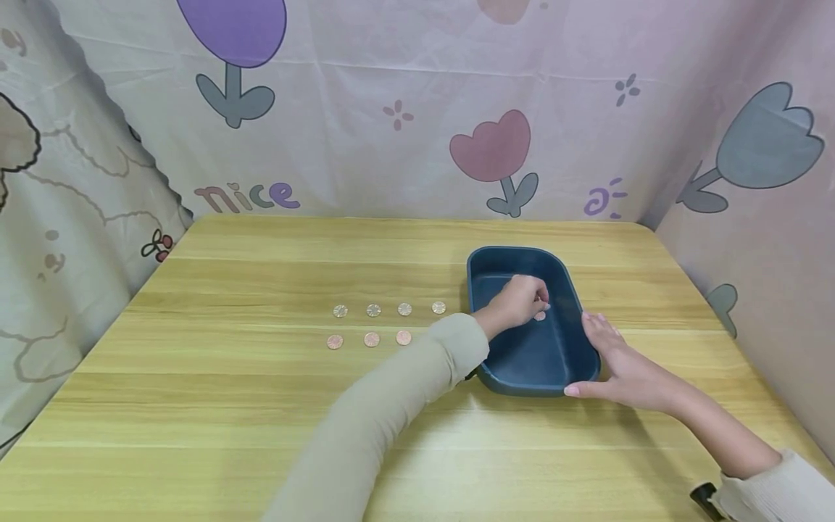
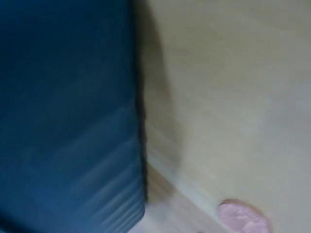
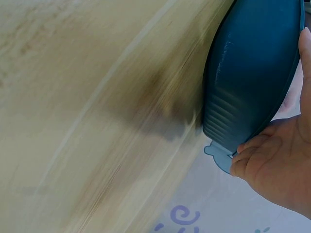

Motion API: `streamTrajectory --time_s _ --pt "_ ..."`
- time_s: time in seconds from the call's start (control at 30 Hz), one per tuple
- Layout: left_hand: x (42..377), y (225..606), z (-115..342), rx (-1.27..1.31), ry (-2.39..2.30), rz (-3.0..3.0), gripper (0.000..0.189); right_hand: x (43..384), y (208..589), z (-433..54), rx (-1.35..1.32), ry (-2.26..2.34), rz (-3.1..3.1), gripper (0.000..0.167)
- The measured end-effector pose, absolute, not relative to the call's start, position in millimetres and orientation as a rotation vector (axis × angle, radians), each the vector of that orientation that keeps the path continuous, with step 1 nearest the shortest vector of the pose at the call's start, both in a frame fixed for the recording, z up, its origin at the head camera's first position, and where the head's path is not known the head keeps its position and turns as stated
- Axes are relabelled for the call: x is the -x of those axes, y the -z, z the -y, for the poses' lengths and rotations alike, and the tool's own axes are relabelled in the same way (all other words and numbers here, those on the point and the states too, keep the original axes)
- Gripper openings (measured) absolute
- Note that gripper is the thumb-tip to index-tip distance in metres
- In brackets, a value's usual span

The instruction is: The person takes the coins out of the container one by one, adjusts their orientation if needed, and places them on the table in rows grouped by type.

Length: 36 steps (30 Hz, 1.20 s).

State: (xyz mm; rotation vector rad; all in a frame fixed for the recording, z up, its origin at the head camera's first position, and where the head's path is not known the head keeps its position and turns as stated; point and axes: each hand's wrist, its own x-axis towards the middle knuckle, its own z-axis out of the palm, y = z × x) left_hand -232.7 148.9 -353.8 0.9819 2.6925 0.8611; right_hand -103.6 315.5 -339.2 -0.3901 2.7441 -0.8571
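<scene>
My left hand (image 1: 520,299) reaches over the left rim into a dark blue rectangular tray (image 1: 525,370). Its curled fingers pinch at a small pinkish coin (image 1: 540,316) close over the tray floor; the fingertips partly cover it. At the tray's near right corner is my right hand (image 1: 629,370), thumb on the near end and straight fingers along the right side. The right wrist view shows this palm (image 3: 279,160) facing the tray's outer wall (image 3: 243,82). Only the tray's side (image 2: 73,121) shows in the left wrist view, with the hand itself out of frame.
Left of the tray, several silvery coins (image 1: 373,310) form a row, with pinkish coins (image 1: 372,339) in a nearer row. The left sleeve (image 1: 391,406) crosses the wooden table (image 1: 196,406) beside them. A printed curtain (image 1: 365,159) hangs behind the table.
</scene>
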Motion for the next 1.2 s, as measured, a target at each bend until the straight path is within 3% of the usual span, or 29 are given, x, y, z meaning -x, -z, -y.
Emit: streamTrajectory --time_s 0.23,0.37,0.9,1.2 --pt "235.0 354.5 -153.3 -1.004 -0.396 -2.684 0.030 104.3 341.1 -315.7 0.409 0.866 -2.747 0.113" --pt "235.6 358.0 -151.4 -1.065 -0.262 -2.686 0.028 103.6 340.9 -315.8 0.424 0.873 -2.745 0.112" --pt "237.1 364.2 -155.4 -1.049 -0.318 -2.639 0.014 103.0 339.8 -316.6 0.390 0.871 -2.740 0.113" --pt "234.0 360.5 -154.5 -0.978 -0.366 -2.661 0.019 102.8 340.6 -317.0 0.387 0.874 -2.747 0.113"
